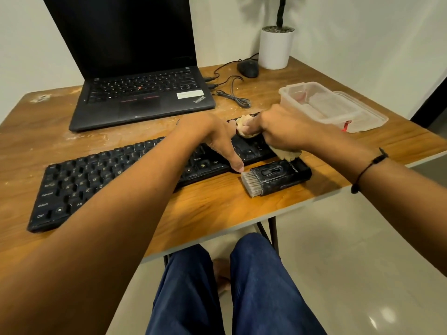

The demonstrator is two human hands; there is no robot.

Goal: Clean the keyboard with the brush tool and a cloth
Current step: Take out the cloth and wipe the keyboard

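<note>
Laptop [145,102]: "ThinkPad" on palm rest. Keyboard [101,175]: key legends "Ctrl", "Shift", "Alt", letters. Brush tool [278,177]: lettering too blurred to read.

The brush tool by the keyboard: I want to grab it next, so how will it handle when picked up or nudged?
The brush tool lies flat on the table, so it probably won't roll. Its boxy black body looks stiff and likely light. The bristles should flex if pushed. It looks dusty, so grip may be slightly slick.
</note>
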